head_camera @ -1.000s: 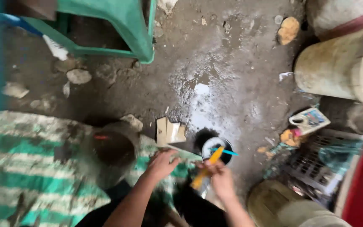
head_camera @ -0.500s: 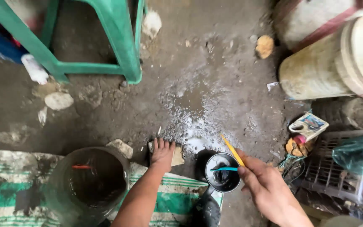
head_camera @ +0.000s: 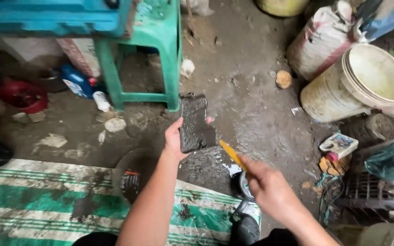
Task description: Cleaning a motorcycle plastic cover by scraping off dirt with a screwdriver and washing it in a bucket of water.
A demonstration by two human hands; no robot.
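Observation:
My left hand (head_camera: 175,139) holds up a flat rectangular piece (head_camera: 194,123) coated in wet black stuff, its dark face turned toward me. My right hand (head_camera: 270,189) grips a yellow-handled brush (head_camera: 232,155), whose tip points at the piece's lower right corner. Below my right hand sits a small dark bowl (head_camera: 243,186), mostly hidden by the hand. A dark round bucket (head_camera: 131,175) stands on the floor left of my left forearm.
A green plastic stool (head_camera: 135,64) stands behind the piece. A big white bucket (head_camera: 365,84) and sacks (head_camera: 320,38) lie at the right, with a crate (head_camera: 375,191) and clutter below them. A green-striped mat (head_camera: 37,205) covers the wet concrete floor near me.
My left hand has lifted the flat piece from the floor and turned its black face up. My right hand has raised the brush from the bowl toward the piece.

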